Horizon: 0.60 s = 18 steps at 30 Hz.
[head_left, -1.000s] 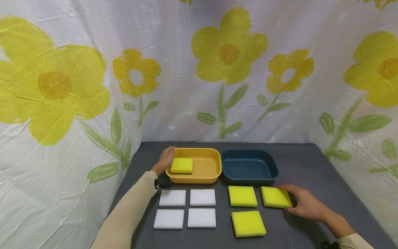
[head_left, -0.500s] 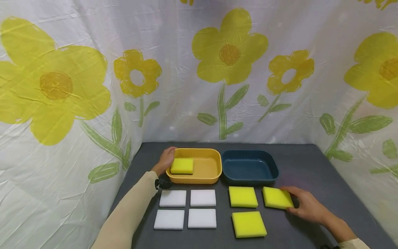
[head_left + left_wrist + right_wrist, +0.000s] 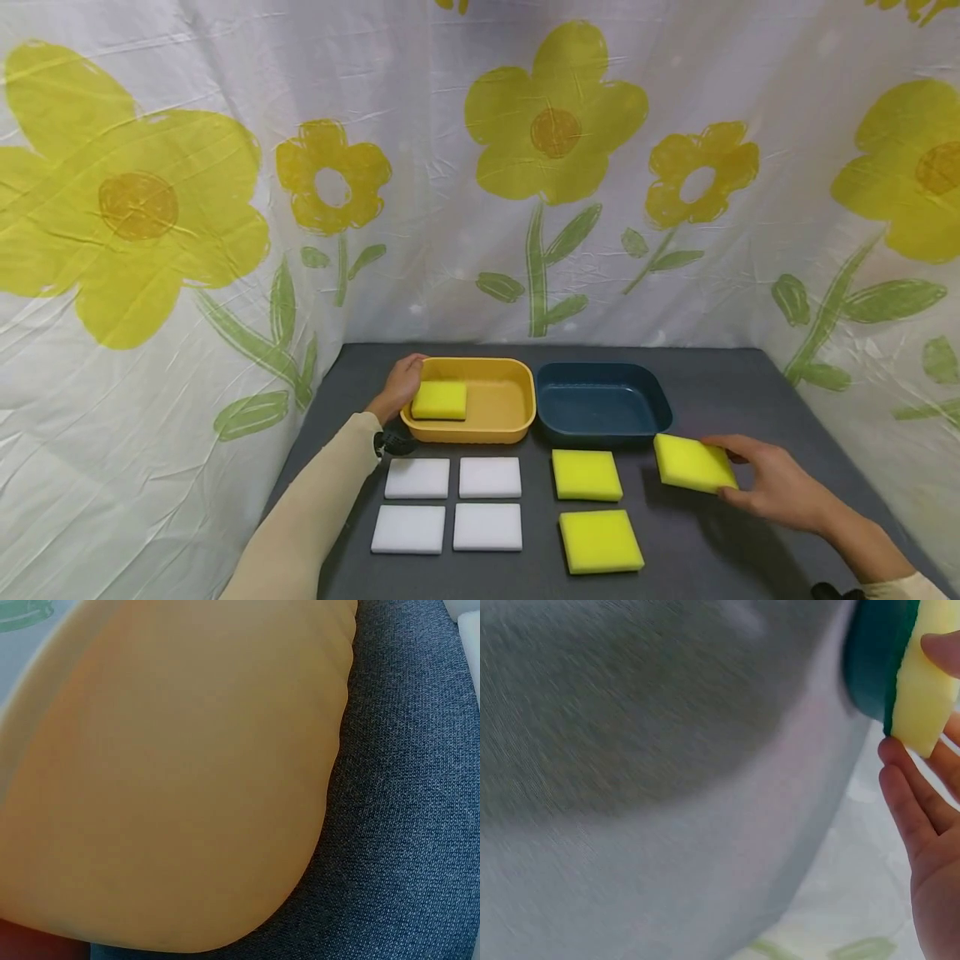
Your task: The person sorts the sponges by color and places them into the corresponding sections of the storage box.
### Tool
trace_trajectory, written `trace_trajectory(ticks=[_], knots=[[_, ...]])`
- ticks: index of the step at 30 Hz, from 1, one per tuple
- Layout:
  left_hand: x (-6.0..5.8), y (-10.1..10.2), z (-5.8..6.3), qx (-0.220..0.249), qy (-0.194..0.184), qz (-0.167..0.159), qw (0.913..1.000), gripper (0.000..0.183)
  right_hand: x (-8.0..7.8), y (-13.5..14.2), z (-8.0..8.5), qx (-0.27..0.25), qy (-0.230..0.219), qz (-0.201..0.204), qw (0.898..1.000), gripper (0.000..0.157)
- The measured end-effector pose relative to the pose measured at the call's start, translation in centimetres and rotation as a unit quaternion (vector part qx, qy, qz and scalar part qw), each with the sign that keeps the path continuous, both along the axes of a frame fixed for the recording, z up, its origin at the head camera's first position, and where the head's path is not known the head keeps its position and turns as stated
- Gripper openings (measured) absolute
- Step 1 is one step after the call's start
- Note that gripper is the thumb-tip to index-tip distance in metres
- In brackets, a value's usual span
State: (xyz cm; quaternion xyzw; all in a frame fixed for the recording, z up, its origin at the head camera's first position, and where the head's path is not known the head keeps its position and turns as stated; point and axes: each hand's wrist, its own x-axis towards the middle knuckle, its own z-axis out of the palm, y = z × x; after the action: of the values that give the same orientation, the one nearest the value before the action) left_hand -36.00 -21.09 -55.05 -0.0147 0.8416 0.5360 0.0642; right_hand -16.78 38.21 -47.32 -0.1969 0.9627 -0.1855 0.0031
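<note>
A yellow sponge point(image 3: 693, 463), lifted off the table, is pinched at its right end between the thumb and fingers of my right hand point(image 3: 780, 483). In the right wrist view the held sponge point(image 3: 924, 690) shows a green scouring layer on one face. My left hand point(image 3: 399, 387) grips the left end of a yellow tray point(image 3: 502, 433), its fingers partly hidden. Inside that tray, at the left, lies another yellow sponge point(image 3: 439, 400). The tray's outer wall point(image 3: 195, 787) fills most of the left wrist view.
A dark blue tray point(image 3: 604, 437) stands right of the yellow one. Several white sponges point(image 3: 416, 479) lie in two rows at front left. Two yellow sponges, one behind point(image 3: 587, 475) and one in front point(image 3: 601, 541), lie on the dark grey tabletop point(image 3: 705, 558). Flowered cloth point(image 3: 450, 250) surrounds the table.
My right hand has raised the yellow sponge off the table and shifted it slightly right and away from me. The left hand stays at the yellow tray.
</note>
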Motion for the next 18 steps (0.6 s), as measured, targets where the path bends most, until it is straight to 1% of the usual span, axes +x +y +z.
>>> trace_trajectory(ticks=[4,10,14,18], knots=[[-0.1,0.0,-0.1,0.001,-0.001,-0.001,1.0000,0.048,-0.5,0.4,1.4,0.003,0.043,0.008,0.999,0.072],[0.0,-0.1,-0.2,0.001,0.001,-0.004,1.0000,0.048,-2.1,-0.4,2.8,0.007,0.105,0.044,0.993,0.071],[-0.1,-0.2,-0.3,0.004,0.002,-0.004,1.0000,0.048,-3.5,-1.8,3.7,0.002,0.122,0.069,0.990,0.069],[-0.1,-0.2,-0.2,0.005,0.003,-0.007,1.0000,0.048,-4.8,-3.4,4.6,-0.004,0.118,0.092,0.989,0.069]])
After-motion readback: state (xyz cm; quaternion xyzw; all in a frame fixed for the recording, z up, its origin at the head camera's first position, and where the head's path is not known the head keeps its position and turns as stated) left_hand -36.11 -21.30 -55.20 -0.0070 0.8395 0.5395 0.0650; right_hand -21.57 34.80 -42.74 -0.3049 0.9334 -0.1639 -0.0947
